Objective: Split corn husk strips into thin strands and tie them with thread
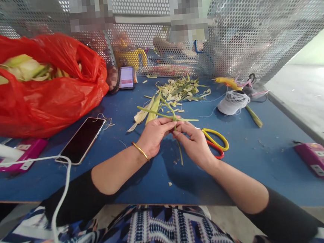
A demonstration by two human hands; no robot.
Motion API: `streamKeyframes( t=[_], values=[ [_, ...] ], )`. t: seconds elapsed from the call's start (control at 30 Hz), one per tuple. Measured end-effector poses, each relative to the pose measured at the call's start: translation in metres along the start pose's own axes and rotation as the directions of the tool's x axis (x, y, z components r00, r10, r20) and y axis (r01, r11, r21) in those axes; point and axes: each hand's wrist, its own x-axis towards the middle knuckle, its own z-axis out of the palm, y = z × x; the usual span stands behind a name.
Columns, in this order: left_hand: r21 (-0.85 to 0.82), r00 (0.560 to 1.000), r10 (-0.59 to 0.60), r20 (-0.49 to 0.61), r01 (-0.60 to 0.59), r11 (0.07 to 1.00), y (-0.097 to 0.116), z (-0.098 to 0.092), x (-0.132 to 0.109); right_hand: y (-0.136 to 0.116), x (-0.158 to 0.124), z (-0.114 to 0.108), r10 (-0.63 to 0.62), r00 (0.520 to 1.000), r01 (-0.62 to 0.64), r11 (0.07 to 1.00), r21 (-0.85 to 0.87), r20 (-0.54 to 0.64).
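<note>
Green corn husk strips [170, 107] cross one another between my two hands, their ends sticking out on several sides. My left hand [157, 132] is closed with thumb and fingers pinching the crossing from the left. From the right, my right hand [193, 137] pinches the same strips, and one end hangs below toward the table. Scissors [216, 139] with yellow and red handles lie beside my right hand, their blades mostly hidden by it. Just beyond my left hand lie wider pale green husk pieces [154, 109].
A heap of husk scraps [180, 88] lies behind my hands. At left are a red plastic bag [64, 95] of husks, a phone [82, 141] and a white cable [67, 177]. A white thread spool [233, 102] and purple power socket [320, 160] sit right. A perforated metal screen [152, 32] borders the back.
</note>
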Motion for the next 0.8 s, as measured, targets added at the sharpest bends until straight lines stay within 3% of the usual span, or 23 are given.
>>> streamKeyframes(
  t=[0.23, 0.63, 0.73, 0.8],
  values=[
    [0.041, 0.998, 0.037, -0.044, -0.035, 0.999, 0.002, 0.002, -0.001, -0.003, 0.001, -0.005, -0.052, 0.992, 0.049, 0.998, 0.027, 0.116],
    [0.026, 0.999, 0.015, -0.051, -0.014, 1.000, 0.002, 0.001, 0.000, -0.001, 0.002, -0.006, -0.098, 0.981, 0.099, 0.995, -0.001, 0.170],
    [0.027, 0.999, -0.020, -0.041, 0.021, 0.999, 0.004, -0.001, 0.001, -0.003, 0.001, -0.008, -0.118, 0.977, 0.132, 0.989, -0.065, 0.178],
    [0.028, 0.998, -0.058, -0.030, 0.059, 0.998, 0.007, -0.004, 0.001, -0.006, 0.002, -0.012, -0.140, 0.984, 0.159, 0.968, -0.192, 0.112]
  ],
)
